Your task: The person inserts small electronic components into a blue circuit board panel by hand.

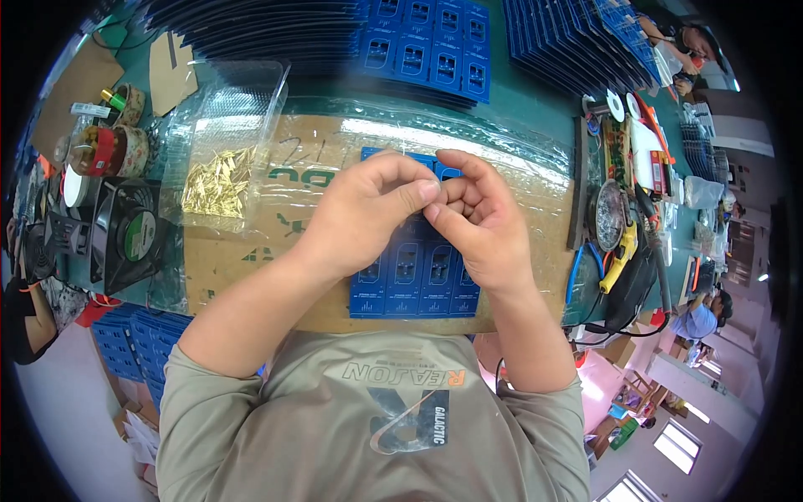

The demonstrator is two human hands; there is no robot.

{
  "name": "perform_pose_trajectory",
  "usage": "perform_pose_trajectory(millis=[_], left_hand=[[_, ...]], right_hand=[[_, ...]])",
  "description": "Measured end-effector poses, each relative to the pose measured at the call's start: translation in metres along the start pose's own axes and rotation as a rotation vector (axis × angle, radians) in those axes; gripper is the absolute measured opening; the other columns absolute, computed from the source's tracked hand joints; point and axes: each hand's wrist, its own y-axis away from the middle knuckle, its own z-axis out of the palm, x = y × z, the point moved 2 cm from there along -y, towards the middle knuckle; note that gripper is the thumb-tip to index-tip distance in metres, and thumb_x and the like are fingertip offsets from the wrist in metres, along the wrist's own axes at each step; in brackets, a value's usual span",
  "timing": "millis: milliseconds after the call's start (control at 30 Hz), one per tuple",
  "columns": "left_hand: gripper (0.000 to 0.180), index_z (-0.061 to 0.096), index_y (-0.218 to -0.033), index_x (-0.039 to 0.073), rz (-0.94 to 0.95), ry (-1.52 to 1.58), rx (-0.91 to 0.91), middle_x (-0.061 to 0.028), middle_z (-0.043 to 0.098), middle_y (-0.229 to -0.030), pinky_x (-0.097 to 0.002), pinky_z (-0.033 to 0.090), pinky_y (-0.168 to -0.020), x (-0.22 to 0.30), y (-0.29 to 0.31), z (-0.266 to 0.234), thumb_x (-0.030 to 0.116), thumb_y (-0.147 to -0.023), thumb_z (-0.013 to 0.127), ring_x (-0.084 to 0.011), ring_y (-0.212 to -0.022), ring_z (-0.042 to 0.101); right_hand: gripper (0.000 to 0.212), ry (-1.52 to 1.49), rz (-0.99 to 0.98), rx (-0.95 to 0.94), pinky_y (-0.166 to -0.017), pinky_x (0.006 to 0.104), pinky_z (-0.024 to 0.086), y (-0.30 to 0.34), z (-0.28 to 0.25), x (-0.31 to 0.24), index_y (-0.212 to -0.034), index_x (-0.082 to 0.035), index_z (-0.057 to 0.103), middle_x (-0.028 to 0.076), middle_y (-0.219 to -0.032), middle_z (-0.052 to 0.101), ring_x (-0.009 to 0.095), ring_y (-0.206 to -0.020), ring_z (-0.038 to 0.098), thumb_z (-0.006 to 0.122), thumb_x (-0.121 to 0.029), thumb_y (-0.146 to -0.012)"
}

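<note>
Both of my hands meet above a blue circuit board panel (414, 280) that lies on a brown cardboard sheet (226, 293) in front of me. My left hand (372, 205) is closed, thumb and forefinger pinched together. Its fingertips touch those of my right hand (485, 217), whose thumb and fingers are also curled in. Whatever sits between the fingertips is too small or hidden to make out. The hands cover the upper middle of the panel. To the left, a clear plastic tray (238, 92) holds a heap of small gold-coloured metal pins (219, 180).
Stacked blue panels (427, 50) stand at the back, with more (577, 42) at back right. A black fan (130, 234) and tape rolls (130, 151) are at left. Blue-handled pliers (585, 272), a yellow-handled tool (621, 259) and cables lie right. Other people work farther off.
</note>
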Motion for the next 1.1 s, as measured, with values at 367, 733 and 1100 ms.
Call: perform_pose_trajectory(millis=[367, 733, 1100], left_hand=[[0.016, 0.065, -0.097, 0.005, -0.018, 0.103, 0.056, 0.0014, 0.059, -0.078, -0.0198, 0.042, -0.065, 0.002, -0.003, -0.005, 0.020, -0.092, 0.066, -0.0065, -0.070, 0.050], [0.015, 0.064, -0.098, 0.004, -0.044, 0.150, 0.015, -0.0033, 0.066, -0.092, -0.0238, 0.050, -0.070, 0.002, -0.003, -0.006, 0.018, -0.095, 0.063, -0.0104, -0.082, 0.063], [0.016, 0.065, -0.100, 0.003, -0.013, 0.141, 0.020, -0.0028, 0.065, -0.091, -0.0243, 0.049, -0.071, 0.001, -0.003, -0.005, 0.017, -0.093, 0.064, -0.0099, -0.082, 0.061]], right_hand=[[0.016, 0.598, 0.026, 0.227, -0.069, 0.0253, 0.049, -0.009, -0.037, -0.005, -0.102, -0.004, 0.069, 0.004, -0.088, 0.068, 0.010, -0.076, 0.060, 0.068, -0.011, -0.088], [0.011, 1.056, -0.245, 0.119, -0.074, 0.0398, 0.051, -0.012, -0.032, -0.006, -0.094, -0.008, 0.069, 0.013, -0.091, 0.064, 0.032, -0.085, 0.063, 0.065, -0.015, -0.087], [0.015, 1.102, -0.264, 0.128, -0.073, 0.0385, 0.051, -0.005, -0.027, -0.009, -0.097, -0.009, 0.072, 0.010, -0.092, 0.065, 0.028, -0.084, 0.063, 0.068, -0.015, -0.083]])
